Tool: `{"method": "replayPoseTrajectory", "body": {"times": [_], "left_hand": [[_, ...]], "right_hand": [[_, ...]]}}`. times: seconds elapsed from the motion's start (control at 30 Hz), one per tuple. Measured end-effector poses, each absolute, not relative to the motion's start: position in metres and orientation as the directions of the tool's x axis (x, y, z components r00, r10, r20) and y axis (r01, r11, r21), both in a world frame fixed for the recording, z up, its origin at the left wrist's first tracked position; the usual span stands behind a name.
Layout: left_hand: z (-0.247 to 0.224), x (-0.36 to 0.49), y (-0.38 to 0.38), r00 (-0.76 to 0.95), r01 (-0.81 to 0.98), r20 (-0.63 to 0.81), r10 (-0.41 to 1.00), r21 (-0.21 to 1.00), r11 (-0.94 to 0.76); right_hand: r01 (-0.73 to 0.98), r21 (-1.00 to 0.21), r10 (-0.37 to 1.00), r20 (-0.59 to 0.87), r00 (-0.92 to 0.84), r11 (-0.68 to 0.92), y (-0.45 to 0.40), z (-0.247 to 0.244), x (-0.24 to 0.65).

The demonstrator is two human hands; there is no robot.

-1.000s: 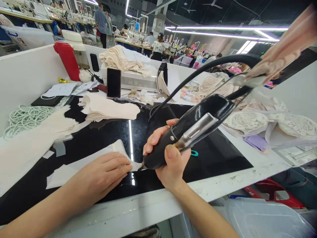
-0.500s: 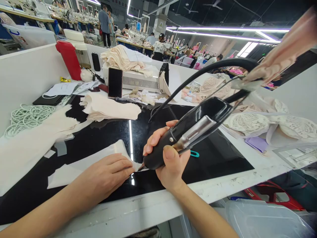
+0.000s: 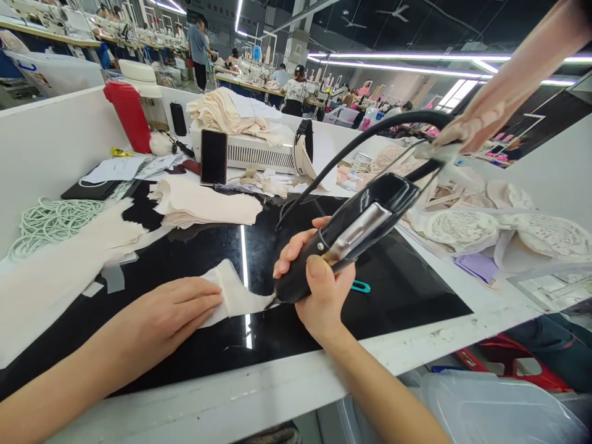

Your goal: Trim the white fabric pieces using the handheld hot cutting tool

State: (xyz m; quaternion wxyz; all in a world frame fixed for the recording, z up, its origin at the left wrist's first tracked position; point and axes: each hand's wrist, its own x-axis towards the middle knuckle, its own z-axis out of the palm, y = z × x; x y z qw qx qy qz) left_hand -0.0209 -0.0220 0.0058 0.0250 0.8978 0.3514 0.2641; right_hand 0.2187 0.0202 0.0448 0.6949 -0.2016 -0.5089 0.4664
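A black corded hand tool point(image 3: 351, 231) with a metal lever is gripped in my right hand point(image 3: 319, 283), the thumb near the lever. Its narrow metal tip points down and left and meets the right end of a small cream fabric piece point(image 3: 247, 297). My left hand point(image 3: 185, 305) lies palm down on the fabric's left part, fingers together and stretched out, its thumb out of sight. That hand and its forearm cover the rest of the piece. A seam-like band crosses the fabric just beside the fingertips. Everything rests on a glossy black work surface point(image 3: 393, 308).
Cream fabric stacks point(image 3: 208, 200) lie behind and at left, with pale green cord point(image 3: 60, 222). A phone point(image 3: 214, 157) leans on a white vented box point(image 3: 259, 157). Lace bra cups point(image 3: 457, 229) sit at right. A teal clip point(image 3: 361, 286) lies behind my right wrist. The tool's cable point(image 3: 333, 163) arches overhead.
My left hand has slid left along the fabric, leaving more of its right end showing. My right hand has moved slightly right and up with the tool, whose tip stays at the fabric's end.
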Motion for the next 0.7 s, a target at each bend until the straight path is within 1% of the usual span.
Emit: {"method": "replayPoseTrajectory", "body": {"times": [0.13,0.2,0.33,0.43,0.53,0.63,0.7], "left_hand": [[0.011,-0.025,-0.028,0.597,0.632,0.488,0.637,0.204,-0.748],[0.013,-0.019,-0.034,0.594,0.633,0.478,0.647,0.218,-0.742],[0.017,-0.003,-0.045,0.6,0.607,0.409,0.688,0.327,-0.724],[0.02,0.001,-0.039,0.611,0.609,0.319,0.724,0.395,-0.688],[0.023,0.001,-0.02,0.612,0.637,0.288,0.736,0.372,-0.675],[0.022,0.004,0.004,0.668,0.59,0.304,0.679,0.339,-0.733],[0.02,0.009,0.019,0.716,0.547,0.286,0.637,0.337,-0.767]], "right_hand": [[-0.431,-0.745,0.845,0.528,0.085,0.509,0.036,0.045,0.222],[-0.431,-0.744,0.846,0.523,0.099,0.51,0.043,0.046,0.222],[-0.428,-0.743,0.846,0.52,0.115,0.515,0.048,0.049,0.221],[-0.451,-0.724,0.835,0.542,0.097,0.522,0.045,0.051,0.22],[-0.485,-0.71,0.832,0.55,0.069,0.51,0.041,0.051,0.22],[-0.494,-0.718,0.845,0.53,0.066,0.49,0.039,0.049,0.219],[-0.494,-0.725,0.852,0.519,0.065,0.479,0.039,0.048,0.218]]}}
